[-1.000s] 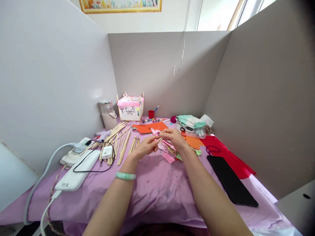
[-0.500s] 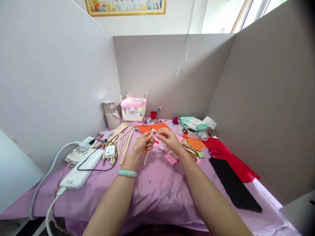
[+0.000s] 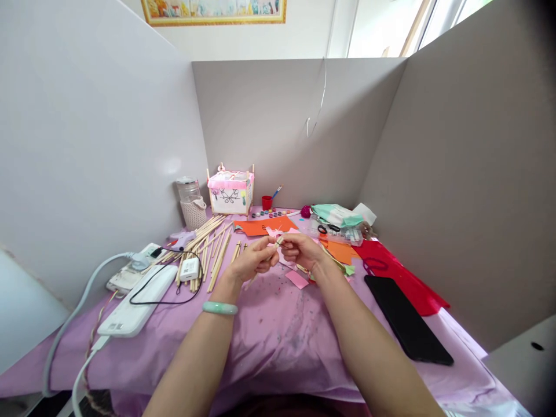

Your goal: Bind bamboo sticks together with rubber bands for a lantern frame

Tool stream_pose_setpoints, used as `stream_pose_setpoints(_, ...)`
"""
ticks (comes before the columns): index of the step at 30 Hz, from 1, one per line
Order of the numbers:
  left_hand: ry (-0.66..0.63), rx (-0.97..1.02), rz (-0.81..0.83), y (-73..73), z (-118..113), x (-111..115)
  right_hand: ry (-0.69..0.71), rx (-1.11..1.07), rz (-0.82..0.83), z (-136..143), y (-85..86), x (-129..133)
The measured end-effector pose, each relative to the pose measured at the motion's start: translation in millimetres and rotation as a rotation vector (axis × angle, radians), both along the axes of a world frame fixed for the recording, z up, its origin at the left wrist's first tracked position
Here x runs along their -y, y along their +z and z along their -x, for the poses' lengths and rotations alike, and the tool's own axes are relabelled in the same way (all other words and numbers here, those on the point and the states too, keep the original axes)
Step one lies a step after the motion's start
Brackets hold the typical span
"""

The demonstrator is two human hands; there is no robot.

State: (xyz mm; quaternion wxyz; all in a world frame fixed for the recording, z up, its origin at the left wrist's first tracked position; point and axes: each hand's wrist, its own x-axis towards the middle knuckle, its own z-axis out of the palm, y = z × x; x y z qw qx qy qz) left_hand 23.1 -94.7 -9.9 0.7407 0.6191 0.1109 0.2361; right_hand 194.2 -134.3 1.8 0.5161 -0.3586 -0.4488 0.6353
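My left hand, with a pale green bangle on the wrist, is closed around a thin wooden stick. The stick's tip pokes out between both hands, and its lower part is mostly hidden behind my left fingers. Close against that tip, my right hand is closed in a pinch. Something thin and dark crosses the stick there, too small to name. Below the hands lie a pink paper piece and other pink scraps. Orange paper is spread just behind them.
Loose wooden sticks lie left, near a white power bank with cables. A decorated box lantern and a jar stand at the back. Scissors, red fabric and a black phone lie right. Grey panels surround the table.
The stick has tilted, its tip now leaning right between my hands. My right hand has turned and its fingers have curled in. The whole view has shifted slightly.
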Motion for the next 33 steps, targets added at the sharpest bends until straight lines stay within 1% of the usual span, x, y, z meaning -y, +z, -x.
stream_pose_setpoints(2, -0.064, -0.085, -0.016, 1.0, 3.2, -0.6, -0.027, 0.095, -0.047, -2.1, 2.3, 3.2)
stream_pose_setpoints(3, -0.076, -0.123, -0.013, 1.5, 4.7, -1.0, -0.069, 0.173, -0.09, -2.1, 3.2, 4.6)
stream_pose_setpoints(5, -0.064, -0.194, -0.005, 2.0, 6.4, -1.4, -0.218, 0.392, -0.217, -0.1, 3.9, 6.1)
stream_pose_setpoints(7, -0.027, -0.258, -0.013, 0.5, 5.2, -1.0, -0.4, 0.665, -0.396, 3.7, 2.6, 6.0)
stream_pose_setpoints(8, -0.003, -0.282, -0.024, -1.2, 3.3, -0.7, -0.477, 0.807, -0.496, 6.3, 1.0, 5.5)
stream_pose_setpoints(10, 0.07, -0.301, -0.046, -6.3, -2.3, -0.6, -0.564, 1.058, -0.676, 12.9, -4.1, 4.4)
stream_pose_setpoints(12, 0.183, -0.272, -0.041, -12.0, -8.3, -2.2, -0.581, 1.23, -0.798, 21.0, -10.5, 3.8)
stream_pose_setpoints(14, 0.305, -0.207, -0.006, -15.8, -11.7, -5.5, -0.558, 1.294, -0.876, 29.5, -16.2, 4.0)
stream_pose_setpoints(15, 0.351, -0.161, 0.019, -16.5, -12.1, -7.5, -0.543, 1.282, -0.901, 33.1, -18.2, 4.2)
stream_pose_setpoints(17, 0.376, -0.053, 0.078, -15.6, -10.6, -11.3, -0.541, 1.181, -0.886, 37.6, -20.3, 3.8)
stream_pose_setpoints(20, 0.345, 0.091, 0.141, -11.0, -6.2, -14.3, -0.587, 0.968, -0.692, 35.2, -20.2, 0.1)
stream_pose_setpoints(22, 0.346, 0.137, 0.148, -8.3, -4.3, -14.3, -0.539, 0.866, -0.565, 29.1, -19.9, -3.8)
stream_pose_setpoints(24, 0.355, 0.161, 0.159, -6.6, -3.5, -13.7, -0.461, 0.798, -0.499, 22.9, -19.5, -7.0)
stream_pose_setpoints(28, 0.305, 0.177, 0.223, -5.0, -3.5, -12.6, -0.399, 0.656, -0.478, 19.2, -14.9, -5.9)
stream_pose_setpoints(31, 0.241, 0.172, 0.269, -4.0, -3.5, -11.7, -0.399, 0.479, -0.503, 23.2, -9.2, -0.9)
stream_pose_setpoints(33, 0.223, 0.17, 0.289, -3.2, -3.2, -10.8, -0.38, 0.349, -0.484, 25.8, -7.0, 1.8)
